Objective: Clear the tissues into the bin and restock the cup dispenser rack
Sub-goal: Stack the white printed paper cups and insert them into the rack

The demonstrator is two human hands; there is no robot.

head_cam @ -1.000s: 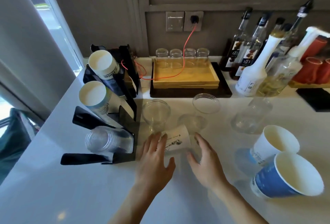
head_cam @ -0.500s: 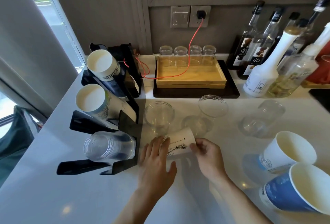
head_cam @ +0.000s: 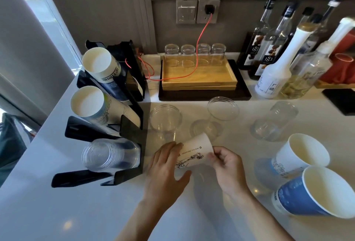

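bare counter (head_cam: 96,212) near front edge, clear cups (head_cam: 165,119) crowding beside black rack (head_cam: 132,137)

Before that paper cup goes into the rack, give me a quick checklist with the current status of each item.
1. Small white printed paper cup held by both hands, left hand and right hand: ok.
2. Cup lifted off the white counter: cannot tell.
3. Black cup dispenser rack within reach, left of the hands: ok.
4. Middle slot's matching printed paper cup stack has room: cannot tell.
5. Upright clear plastic cup beside the path: not ok, easily knocked.
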